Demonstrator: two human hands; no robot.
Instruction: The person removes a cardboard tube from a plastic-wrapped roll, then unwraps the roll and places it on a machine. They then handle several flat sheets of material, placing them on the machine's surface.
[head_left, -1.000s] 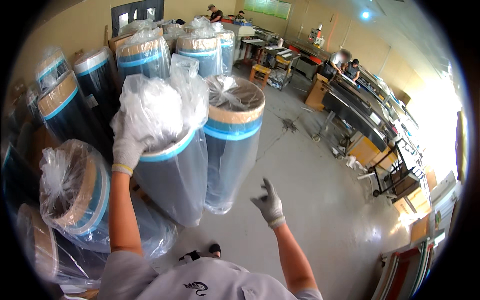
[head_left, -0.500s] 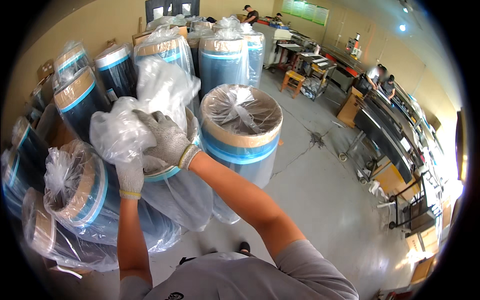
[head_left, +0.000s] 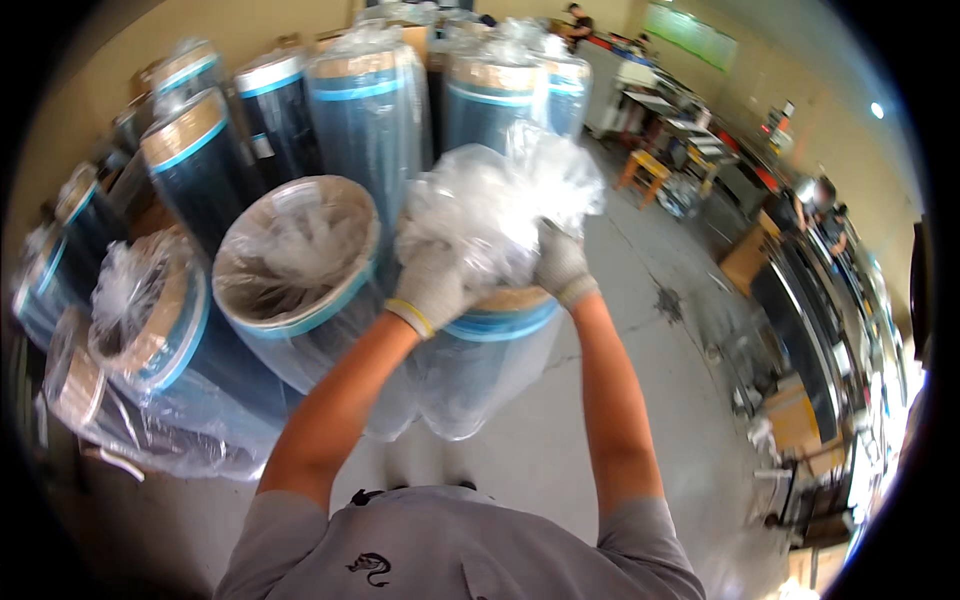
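Both my hands wear pale knitted gloves and grip the gathered top of a clear plastic bag (head_left: 475,205). My left hand (head_left: 435,285) closes on its left side, my right hand (head_left: 562,262) on its right. The bunched film rises above a large upright roll (head_left: 505,318) with a brown rim and a blue band, and hides most of its opening. Just left, a second bagged roll (head_left: 345,300) has its plastic pushed down inside the brown core. Some of my fingertips are lost in the film.
More bagged rolls (head_left: 365,110) stand close together behind and to the left, some leaning. On the right are a yellow stool (head_left: 645,170), a long dark workbench (head_left: 800,320) and cardboard boxes (head_left: 795,415). Two people (head_left: 815,205) stand by the bench, another (head_left: 577,25) farther back.
My hands have moved right from the middle roll to the right-hand one. The middle roll's bag top now lies inside its core, while the right roll's film is pulled up and bunched.
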